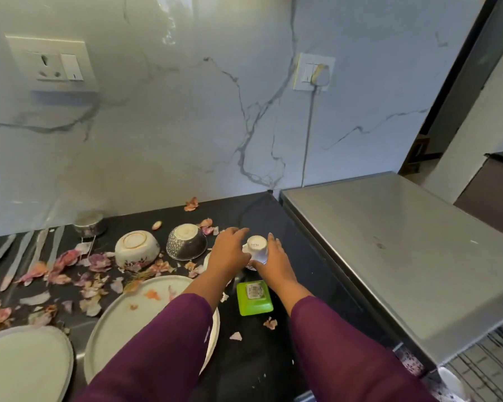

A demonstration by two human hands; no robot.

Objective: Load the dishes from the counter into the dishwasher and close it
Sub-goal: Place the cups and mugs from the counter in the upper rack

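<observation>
We have the white cup [258, 247] standing upside down on the black surface [273, 213], toward its right end, and both hands are at it. Our right grip [278, 264] holds the cup, with the thumb low on the near side and the fingers up along the far right side. Our left grip [230, 255] is wide, its fingers stretched toward the cup's left side. We cannot tell whether the tips touch it or stop just short.

On our side of the cup a green dish [254, 298] lies face down, just beside our right wrist. To the left two overturned bowls stand side by side: the dark patterned bowl [186, 243], close to the left grip, and the white bowl [137, 249] beyond it. Nearer us a large pale plate [140, 317] runs under our left sleeve [163, 349], and a second plate [24, 367] sits at the lower left. Peels [96, 262] litter that whole half and cutlery [21, 253] lies along the far left, so that side is crowded.

Open room lies right and behind. A bare black strip runs between the cup and the left edge of the grey metal top [389, 250], and bare surface reaches back to the marble wall [186, 126]. Below that top's near corner a wire rack [482, 364] shows.
</observation>
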